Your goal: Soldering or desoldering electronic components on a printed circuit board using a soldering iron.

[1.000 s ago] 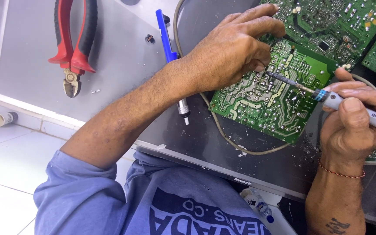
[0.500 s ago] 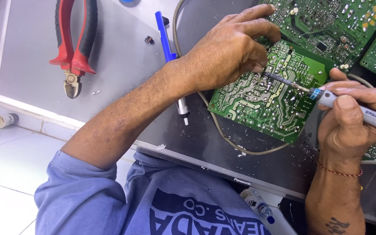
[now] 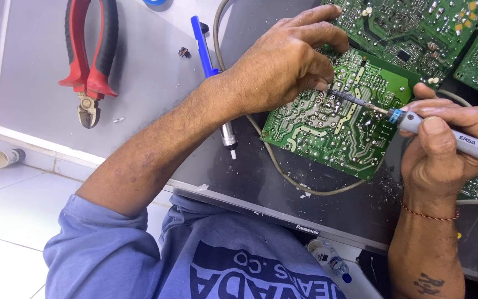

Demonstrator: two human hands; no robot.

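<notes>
Green board (image 3: 333, 130) lies flat under both hands. The right hand (image 3: 443, 152) grips the iron (image 3: 416, 123) tight; it lies sideways, tip pointing left. The left hand (image 3: 283, 63) curls, fingertips pressing the board.

The circuit board (image 3: 333, 124) is glossy green, dotted with shiny metal solder. The soldering iron (image 3: 443, 135) has a smooth grey plastic body. The pliers (image 3: 88, 55) have matt rubbery red-and-black handles and dull metal tips.
</notes>
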